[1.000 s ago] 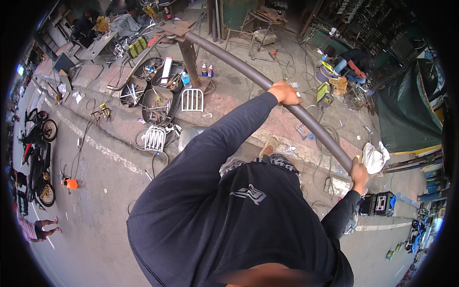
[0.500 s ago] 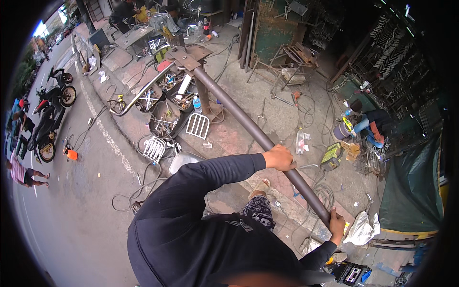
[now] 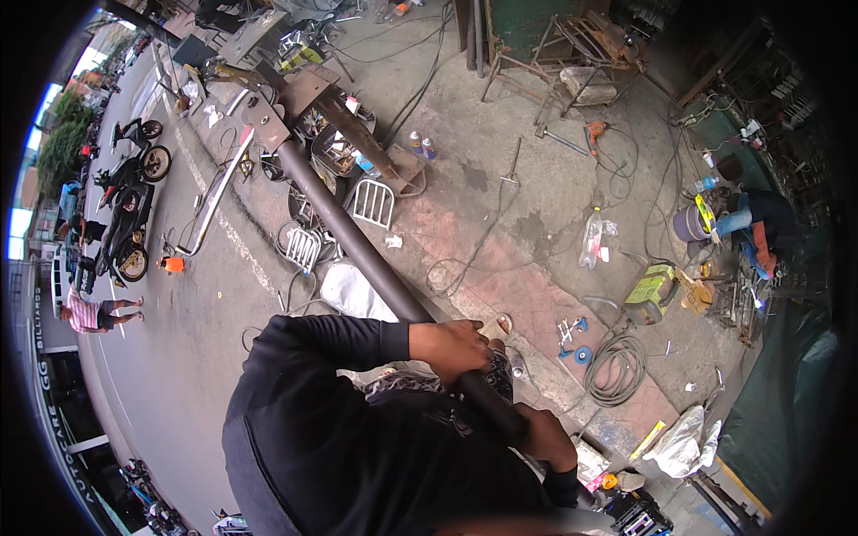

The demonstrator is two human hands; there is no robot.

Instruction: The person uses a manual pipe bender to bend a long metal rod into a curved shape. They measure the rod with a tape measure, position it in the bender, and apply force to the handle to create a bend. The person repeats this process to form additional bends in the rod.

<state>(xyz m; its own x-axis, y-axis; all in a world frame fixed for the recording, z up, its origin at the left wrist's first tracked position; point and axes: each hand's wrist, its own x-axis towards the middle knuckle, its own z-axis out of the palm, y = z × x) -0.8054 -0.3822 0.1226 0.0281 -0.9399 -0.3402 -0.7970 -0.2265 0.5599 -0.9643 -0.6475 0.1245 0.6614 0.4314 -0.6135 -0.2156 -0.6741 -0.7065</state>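
Observation:
My left hand (image 3: 454,347) is closed over the upper side of a long dark steel pipe (image 3: 357,243), near its lower part. Close to the pipe's near end my right hand (image 3: 542,438) is wrapped round it, close to my body. The pipe's far end joins a flat rusty metal head (image 3: 268,123), next to a plate (image 3: 304,93) on a slanting steel post (image 3: 353,134). From that head a thin silver tube (image 3: 217,192) sticks out over the roadside, its lower end bent. How the tube is held at the head is too small to make out.
Below the pipe stand bins of metal scraps (image 3: 331,154) and a white tube rack (image 3: 373,204). Coiled cable (image 3: 617,371), a yellow-green machine (image 3: 651,293) and a plastic bottle (image 3: 591,238) lie to the right. Another person (image 3: 760,228) crouches at far right. Motorcycles (image 3: 125,210) stand on the road.
The pipe has swung toward my body, with both hands still on it. The silver tube and the metal head have turned with it, the tube now reaching farther over the road. My view has shifted.

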